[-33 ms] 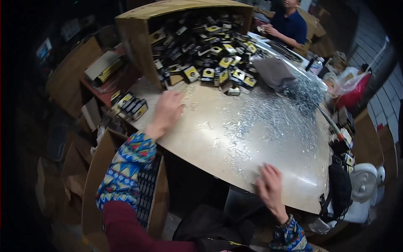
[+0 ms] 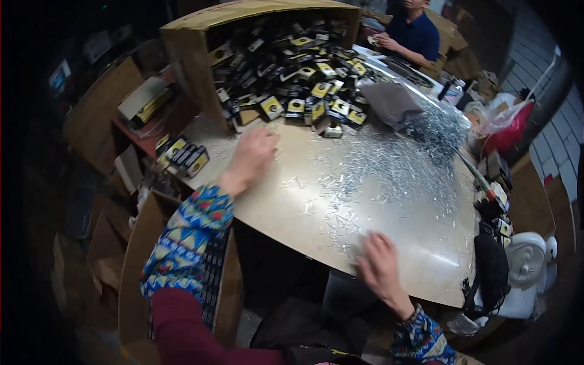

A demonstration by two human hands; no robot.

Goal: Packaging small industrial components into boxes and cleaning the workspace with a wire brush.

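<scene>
My left hand (image 2: 252,155) hovers over the left part of the metal-topped table (image 2: 267,210), just in front of a heap of small black-and-yellow boxes (image 2: 271,107). Its fingers curl downward and are blurred, so whether they hold anything is unclear. At the table's near edge is my right hand (image 2: 378,263), its fingers loosely stretched, with nothing visible in them. Beyond it lie loose, thin silvery metal pieces (image 2: 383,173), like small pins or nails, thinning out toward me. They pile thickest (image 2: 435,134) at the far right, beside a grey cloth-like piece (image 2: 390,103).
A large tipped cardboard carton (image 2: 188,67) holds the box heap. Several small boxes (image 2: 182,156) sit at the table's left edge. Below left stands an open carton (image 2: 137,267) with packed dark boxes. A white fan (image 2: 526,261) is at right. Another person (image 2: 413,36) sits across the table.
My left hand has shifted slightly right along the table. My right hand has moved a little left and away from me. The whole view has shifted slightly.
</scene>
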